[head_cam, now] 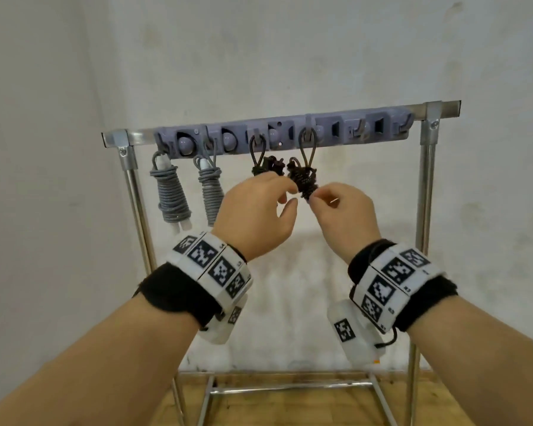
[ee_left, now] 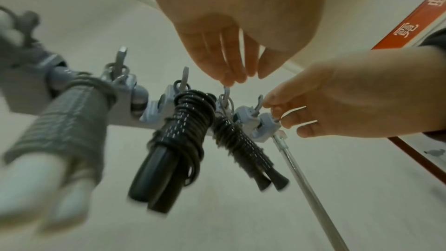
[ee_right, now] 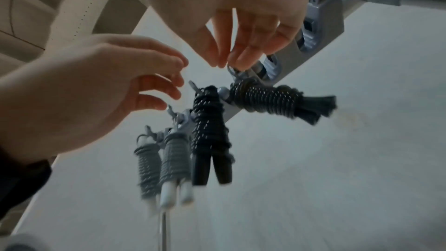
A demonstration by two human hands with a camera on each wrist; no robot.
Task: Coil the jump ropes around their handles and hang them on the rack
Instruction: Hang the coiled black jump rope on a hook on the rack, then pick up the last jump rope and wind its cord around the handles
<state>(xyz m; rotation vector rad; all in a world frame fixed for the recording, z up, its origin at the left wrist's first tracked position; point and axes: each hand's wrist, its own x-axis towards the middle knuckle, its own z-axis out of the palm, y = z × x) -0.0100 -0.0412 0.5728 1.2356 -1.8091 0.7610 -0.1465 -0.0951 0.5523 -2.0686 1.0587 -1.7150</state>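
Note:
A metal rack (head_cam: 425,192) carries a lavender hook strip (head_cam: 330,130). Two grey coiled jump ropes (head_cam: 170,195) (head_cam: 211,186) hang from its left hooks. Two black coiled ropes hang by loops from the middle hooks: the third rope (head_cam: 266,166) (ee_left: 183,121) (ee_right: 210,121) partly behind my left hand, the fourth rope (head_cam: 303,178) (ee_left: 239,148) (ee_right: 267,98) tilted and blurred. My left hand (head_cam: 290,196) (ee_left: 239,75) has loosely curled fingers and holds nothing. My right hand (head_cam: 320,199) (ee_right: 229,60) sits with its fingertips close to the fourth rope, nothing gripped.
Two free hooks (head_cam: 359,129) (head_cam: 403,123) stand at the right end of the strip. A white wall is close behind the rack. The rack's base bars (head_cam: 290,387) rest on a wooden floor. A red sign (ee_left: 410,12) shows in the left wrist view.

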